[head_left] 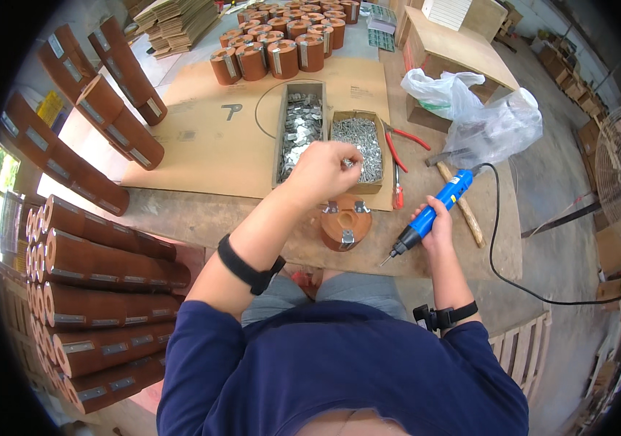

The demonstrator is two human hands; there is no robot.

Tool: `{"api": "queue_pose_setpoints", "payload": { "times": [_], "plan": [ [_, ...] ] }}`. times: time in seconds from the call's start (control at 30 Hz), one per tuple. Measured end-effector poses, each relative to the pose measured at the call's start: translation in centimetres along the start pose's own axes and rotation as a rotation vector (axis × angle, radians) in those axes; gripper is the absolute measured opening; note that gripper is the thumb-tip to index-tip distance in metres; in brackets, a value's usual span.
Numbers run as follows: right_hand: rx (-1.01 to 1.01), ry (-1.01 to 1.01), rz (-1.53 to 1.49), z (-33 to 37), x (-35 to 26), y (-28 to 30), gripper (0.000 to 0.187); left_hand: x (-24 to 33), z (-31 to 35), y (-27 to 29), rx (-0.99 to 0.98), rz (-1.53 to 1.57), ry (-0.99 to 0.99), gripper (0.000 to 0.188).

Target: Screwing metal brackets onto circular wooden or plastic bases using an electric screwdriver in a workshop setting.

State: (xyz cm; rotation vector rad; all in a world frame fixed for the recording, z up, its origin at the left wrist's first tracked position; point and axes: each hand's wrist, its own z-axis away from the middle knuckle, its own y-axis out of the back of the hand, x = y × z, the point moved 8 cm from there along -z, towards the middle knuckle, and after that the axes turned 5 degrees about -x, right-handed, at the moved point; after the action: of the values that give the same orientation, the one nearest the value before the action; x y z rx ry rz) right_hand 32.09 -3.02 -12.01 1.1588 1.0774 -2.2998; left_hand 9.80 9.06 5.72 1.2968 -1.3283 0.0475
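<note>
My left hand [331, 171] is over the near part of a cardboard box of screws [358, 134], its fingers drawn together in a pinch. What they hold, if anything, is too small to make out. In my right hand [438, 227] is a blue electric screwdriver [438, 211], its bit pointing down and left toward the table edge. Between the hands, a round brown wooden piece [342, 234] with a centre hole stands on the table, metal plates at its rim. Beside the screws, a long tray [279, 163] holds flat metal plates [303, 120].
Red-handled pliers [396, 149], a red screwdriver [398, 196] and a hammer [463, 207] lie right of the boxes. The screwdriver's black cable [497, 240] loops off rightward. Brown cylinders [283, 58] crowd the back; long joined ones [114, 272] are stacked at left. Plastic bags [496, 123] lie at right.
</note>
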Motion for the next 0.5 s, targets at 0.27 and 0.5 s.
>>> {"api": "queue_pose_setpoints", "payload": {
  "times": [0.27,0.5],
  "plan": [
    [-0.369,0.386,-0.086,7.7,-10.8,-11.1,0.038,0.8,6.5,-1.4,-0.165,0.413,0.092,0.007],
    [-0.863,0.881,-0.077,17.4,-15.5,-17.6,0.049,2.5,8.4,-1.4,-0.134,0.429,-0.006,0.008]
  ]
}}
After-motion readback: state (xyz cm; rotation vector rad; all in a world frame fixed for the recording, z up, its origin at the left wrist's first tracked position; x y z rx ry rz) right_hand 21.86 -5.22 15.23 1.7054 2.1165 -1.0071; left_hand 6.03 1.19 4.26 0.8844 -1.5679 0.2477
